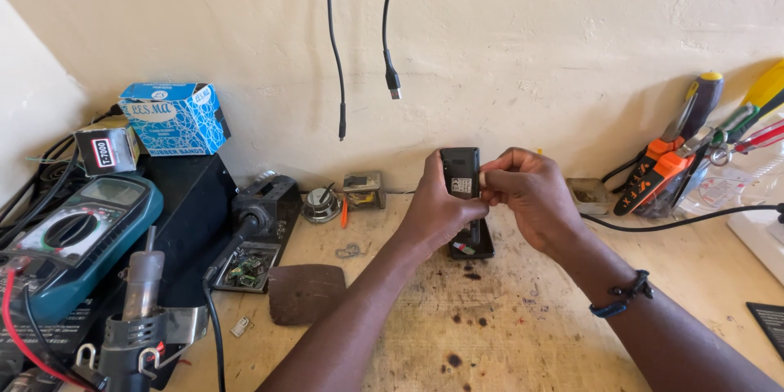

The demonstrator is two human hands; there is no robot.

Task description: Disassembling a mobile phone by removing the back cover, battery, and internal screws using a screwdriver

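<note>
**Both hands gripping a small black phone above the desk**

Head view: the left hand [437, 212] is wrapping closed around a small black mobile phone [460, 171], holding it upright above the wooden desk [523, 318]. The right hand [531, 200] is pinching the phone's right edge with curled fingers. Just beneath them a black phone part [472, 249] is lying on the desk. A multimeter [73, 237] is sitting well apart at the left; pliers [665, 171] are leaning at the right.

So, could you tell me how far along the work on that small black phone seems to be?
Opened up: the black phone shows its inner back, and a dark flat part lies on the bench below. In hand: the left hand holds it upright while the right hand works at its edge. Left: closing it.
</note>
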